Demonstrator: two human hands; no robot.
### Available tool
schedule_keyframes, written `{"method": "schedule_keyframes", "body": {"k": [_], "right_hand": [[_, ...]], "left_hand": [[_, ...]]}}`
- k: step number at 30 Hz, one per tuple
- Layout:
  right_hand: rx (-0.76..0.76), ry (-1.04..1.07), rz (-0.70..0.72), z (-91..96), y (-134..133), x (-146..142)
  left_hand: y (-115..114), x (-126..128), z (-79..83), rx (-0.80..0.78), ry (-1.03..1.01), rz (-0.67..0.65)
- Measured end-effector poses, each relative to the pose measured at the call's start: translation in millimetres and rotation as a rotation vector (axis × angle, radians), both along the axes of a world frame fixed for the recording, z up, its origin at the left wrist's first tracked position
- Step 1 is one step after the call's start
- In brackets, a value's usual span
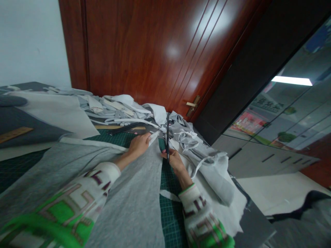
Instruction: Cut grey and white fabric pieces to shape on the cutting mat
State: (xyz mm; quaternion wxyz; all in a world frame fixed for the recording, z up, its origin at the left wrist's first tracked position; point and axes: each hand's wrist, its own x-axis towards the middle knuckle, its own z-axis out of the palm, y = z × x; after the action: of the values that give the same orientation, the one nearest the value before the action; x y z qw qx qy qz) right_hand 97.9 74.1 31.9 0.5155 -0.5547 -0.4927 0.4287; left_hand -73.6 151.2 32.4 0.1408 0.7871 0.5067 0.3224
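Note:
A large sheet of grey fabric lies over a green cutting mat. My left hand pinches the far corner of the grey fabric, fingers closed on its edge. My right hand grips a pair of black scissors that point away from me, with the blades running along the fabric's right edge. Both wrists wear white sleeves patterned in green and dark red.
A heap of grey and white fabric scraps lies beyond and to the right of the hands. A wooden ruler rests on dark cloth at the left. A red-brown door stands behind the table. The table's right edge drops off.

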Motion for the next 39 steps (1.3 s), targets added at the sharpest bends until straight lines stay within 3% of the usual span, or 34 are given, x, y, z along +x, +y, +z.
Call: {"method": "schedule_keyframes", "body": {"k": [5,9,13,22,27,33,39], "right_hand": [[0.009,-0.132,-0.031,-7.1,6.6,-2.1],[0.026,-0.245,-0.044,-10.1,7.9,-3.2],[0.016,-0.376,-0.07,-11.0,5.5,-3.4],[0.016,-0.568,-0.131,3.5,-8.3,-5.0],[-0.064,-0.602,-0.05,9.4,-49.0,5.4],[-0.161,-0.759,0.018,3.6,-125.4,9.1],[-0.22,-0.872,0.025,6.2,-148.4,-11.8]], "left_hand": [[-30.1,2.4,21.2,0.148,0.148,-0.003],[-50.1,-4.4,31.6,0.055,0.329,-0.209],[-64.6,-12.7,23.8,-0.054,0.458,-0.467],[-71.1,-21.1,-9.1,0.025,0.423,-0.45],[-78.0,-25.1,-16.9,0.008,0.458,-0.46],[-83.1,-28.1,-6.2,-0.083,0.483,-0.473],[-94.4,-32.9,1.7,-0.111,0.504,-0.535]]}}
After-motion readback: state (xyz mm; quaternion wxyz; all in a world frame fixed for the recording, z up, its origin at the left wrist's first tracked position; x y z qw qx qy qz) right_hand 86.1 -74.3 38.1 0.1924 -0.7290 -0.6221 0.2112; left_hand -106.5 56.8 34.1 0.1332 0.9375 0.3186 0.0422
